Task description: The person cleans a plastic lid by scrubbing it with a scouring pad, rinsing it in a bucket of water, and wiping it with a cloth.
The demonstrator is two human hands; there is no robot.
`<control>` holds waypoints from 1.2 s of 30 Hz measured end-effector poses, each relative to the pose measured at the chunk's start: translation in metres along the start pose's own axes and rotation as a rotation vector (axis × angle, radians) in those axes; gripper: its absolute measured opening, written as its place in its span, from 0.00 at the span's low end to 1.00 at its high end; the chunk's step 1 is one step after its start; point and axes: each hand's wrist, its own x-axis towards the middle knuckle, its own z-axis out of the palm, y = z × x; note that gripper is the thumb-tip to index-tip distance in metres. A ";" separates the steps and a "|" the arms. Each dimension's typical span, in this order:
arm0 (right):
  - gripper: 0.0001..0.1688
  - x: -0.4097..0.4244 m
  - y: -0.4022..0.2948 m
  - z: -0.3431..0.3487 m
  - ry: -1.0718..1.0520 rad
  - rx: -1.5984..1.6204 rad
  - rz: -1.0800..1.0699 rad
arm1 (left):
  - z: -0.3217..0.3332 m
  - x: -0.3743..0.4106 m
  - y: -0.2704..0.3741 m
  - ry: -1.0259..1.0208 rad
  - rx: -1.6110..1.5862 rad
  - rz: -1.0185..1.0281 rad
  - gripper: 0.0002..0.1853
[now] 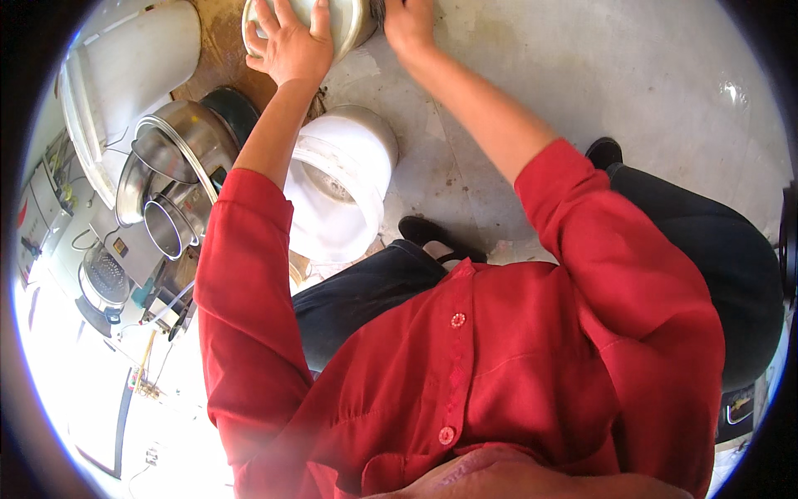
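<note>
At the top of the head view, my left hand rests with spread fingers on the pale round lid of a container. My right hand is to the right of the container, its fingers curled around a dark, bristly thing that touches or nearly touches the container's side; the picture's top edge cuts it off. Below my left hand, a white plastic bucket stands on the floor, its open mouth towards me, with some residue at its bottom.
Stacked stainless steel bowls and pots stand at the left, beside a dark round vessel. A metal colander lies farther left. The grey floor is stained. My shod feet are near the bucket and farther right.
</note>
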 end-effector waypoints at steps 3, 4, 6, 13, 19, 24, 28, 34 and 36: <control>0.16 -0.006 -0.023 0.015 0.122 0.066 -0.201 | 0.013 0.002 -0.004 0.037 0.005 -0.053 0.39; 0.18 -0.025 -0.032 0.018 0.171 0.060 -0.214 | 0.017 0.003 -0.006 0.057 0.007 -0.073 0.39; 0.16 -0.058 -0.030 0.012 0.083 0.118 -0.033 | 0.014 0.003 -0.001 0.034 0.000 -0.089 0.40; 0.17 -0.040 -0.001 0.012 0.093 0.003 0.036 | 0.012 -0.004 0.003 0.022 -0.235 -0.140 0.42; 0.13 0.028 0.011 0.027 -0.001 -0.346 -0.012 | 0.008 -0.001 0.022 0.010 -0.281 -0.346 0.42; 0.20 -0.085 0.019 0.027 -0.233 -0.237 0.252 | 0.000 0.004 0.028 -0.078 -0.330 -0.479 0.43; 0.16 -0.097 0.033 0.036 -0.410 -0.225 0.200 | -0.009 -0.003 0.017 -0.202 -0.413 -0.451 0.46; 0.14 0.001 -0.005 -0.040 -0.053 -0.096 0.140 | -0.023 0.005 -0.038 0.003 -0.103 0.106 0.51; 0.17 0.037 0.027 -0.023 0.075 -0.267 -0.217 | -0.006 0.013 -0.028 0.026 -0.050 0.139 0.46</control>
